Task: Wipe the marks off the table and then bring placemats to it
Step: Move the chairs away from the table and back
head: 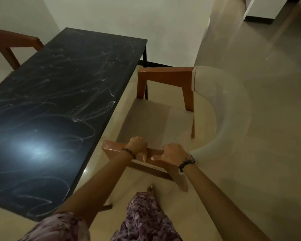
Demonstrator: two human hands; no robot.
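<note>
Head view, black table (63, 94), white marks (83, 119)

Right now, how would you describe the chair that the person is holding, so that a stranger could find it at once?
Start at the long black table covered in white scribbles. On its right side stands a wooden armchair with a beige seat and a curved pale back. Unlike the chair across the table, both hands grip its near armrest: left hand, right hand.
</note>
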